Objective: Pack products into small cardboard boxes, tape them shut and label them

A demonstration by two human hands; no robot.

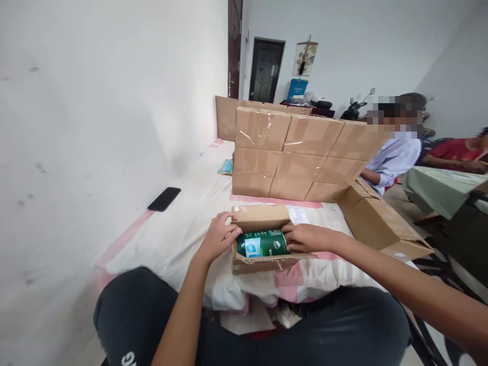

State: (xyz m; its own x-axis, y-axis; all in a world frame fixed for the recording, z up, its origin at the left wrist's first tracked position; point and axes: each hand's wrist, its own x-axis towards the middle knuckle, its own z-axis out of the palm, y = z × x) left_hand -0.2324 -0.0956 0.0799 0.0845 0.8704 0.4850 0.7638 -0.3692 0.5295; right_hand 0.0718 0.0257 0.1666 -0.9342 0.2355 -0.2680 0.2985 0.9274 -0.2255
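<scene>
A small open cardboard box (pixel 259 216) stands on the cloth-covered table in front of me, its flaps raised. Inside it a green can (pixel 269 243) with a light blue label lies on its side. At the box's left end, my left hand (pixel 221 235) rests with its fingers curled over the edge, close to the can's left end. My right hand (pixel 305 238) reaches into the right end of the box, its fingers bent down at the can's right end. The tips of those fingers are hidden, so whether they grip the can does not show.
Behind the box stands a wall of taped cardboard boxes (pixel 297 157). A larger open carton (pixel 381 223) lies at the right. The black phone (pixel 164 199) is on the cloth at the left. Two people (pixel 396 152) sit farther back at the right.
</scene>
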